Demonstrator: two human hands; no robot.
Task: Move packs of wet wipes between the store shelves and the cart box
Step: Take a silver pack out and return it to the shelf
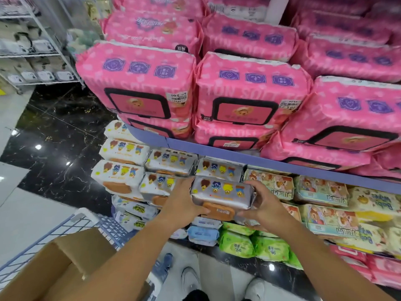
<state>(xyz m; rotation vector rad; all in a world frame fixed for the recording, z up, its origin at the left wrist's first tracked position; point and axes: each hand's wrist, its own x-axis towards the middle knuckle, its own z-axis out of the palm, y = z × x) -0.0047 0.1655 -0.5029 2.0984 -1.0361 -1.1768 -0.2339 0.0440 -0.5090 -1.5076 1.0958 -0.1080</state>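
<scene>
A silver pack of wet wipes [221, 193] with cartoon bears and an orange lid sits at the front of the middle shelf, held between both hands. My left hand [182, 205] grips its left end, thumb under the lid side. My right hand [263, 205] grips its right end with curled fingers. More silver packs [171, 162] and white packs [118, 177] of the same design are stacked to the left and behind it. The brown cardboard box [71, 266] stands open in the blue wire cart [43, 240] at the lower left.
Large pink packs [138, 83] fill the purple-edged shelf [238, 154] above. Pastel bear-print packs [321, 190] lie to the right; green packs [236, 244] and blue packs [201, 234] lie below. A white wire rack [32, 55] stands at far left across the dark marble floor. My shoes show below.
</scene>
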